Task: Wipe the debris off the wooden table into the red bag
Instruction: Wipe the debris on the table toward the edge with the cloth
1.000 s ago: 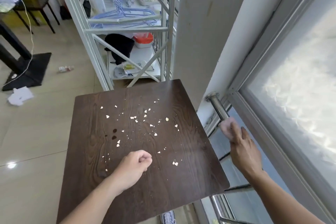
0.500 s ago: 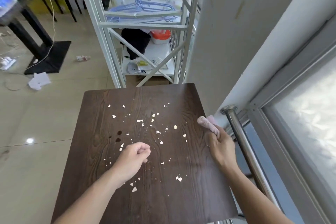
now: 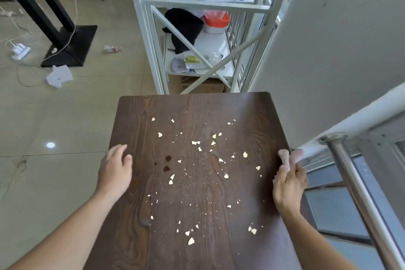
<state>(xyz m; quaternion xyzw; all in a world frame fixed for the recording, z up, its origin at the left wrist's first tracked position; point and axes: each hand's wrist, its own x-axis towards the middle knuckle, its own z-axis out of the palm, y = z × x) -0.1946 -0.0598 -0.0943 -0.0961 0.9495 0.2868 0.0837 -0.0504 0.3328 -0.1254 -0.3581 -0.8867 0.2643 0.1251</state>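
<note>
A dark wooden table (image 3: 252, 112) fills the lower middle of the head view. Several pale debris crumbs (image 3: 198, 143) lie scattered over its top, with dark spots (image 3: 167, 158) left of centre. My left hand (image 3: 115, 171) hovers at the table's left edge, fingers apart, holding nothing. My right hand (image 3: 288, 184) is at the right edge and grips a small pink cloth (image 3: 286, 158) that sticks up from its fingers. A red bag (image 3: 217, 18) sits in a white tub on the shelf rack beyond the table.
A white metal shelf rack (image 3: 153, 35) stands just behind the table with hangers, a black bag and papers. A steel rail (image 3: 359, 186) and window frame run along the right. Cables, a power strip (image 3: 20, 50) and paper lie on the tiled floor at left.
My left hand has opened from a fist and moved from the table's middle to its left edge. My right hand stays at the right edge with the cloth. The camera has tilted down.
</note>
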